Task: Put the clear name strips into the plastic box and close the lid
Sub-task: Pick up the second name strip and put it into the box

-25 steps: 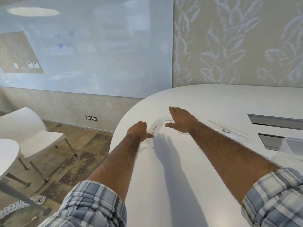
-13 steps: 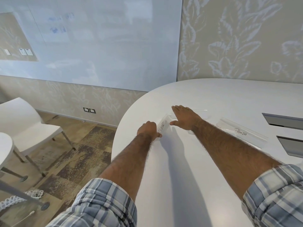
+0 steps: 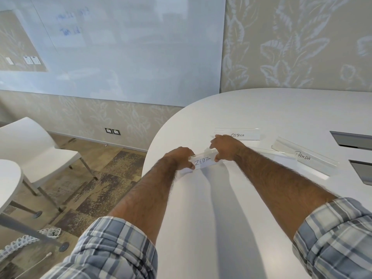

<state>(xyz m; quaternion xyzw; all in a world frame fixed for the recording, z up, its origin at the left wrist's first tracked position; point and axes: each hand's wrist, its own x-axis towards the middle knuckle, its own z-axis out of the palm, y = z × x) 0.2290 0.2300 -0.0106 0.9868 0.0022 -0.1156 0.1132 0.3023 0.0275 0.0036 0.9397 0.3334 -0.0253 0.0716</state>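
Observation:
A clear name strip marked ZEBRA (image 3: 202, 162) is held between both hands near the left edge of the white table (image 3: 221, 218). My left hand (image 3: 180, 158) pinches its left end and my right hand (image 3: 225, 147) pinches its right end. Behind my right hand a second clear strip marked OSTRICH (image 3: 241, 134) lies flat. Further right lies a third clear strip marked PANDA (image 3: 304, 158), angled. The plastic box is not in view.
Two grey recessed hatches (image 3: 354, 138) sit in the table at the right edge. A white chair (image 3: 34, 143) and part of another white table (image 3: 8, 182) stand on the floor to the left. A whiteboard (image 3: 120, 47) covers the wall.
My right hand came off the table and closed on the right end of the ZEBRA strip, which now faces me between both hands. The view shifted, so the OSTRICH strip shows.

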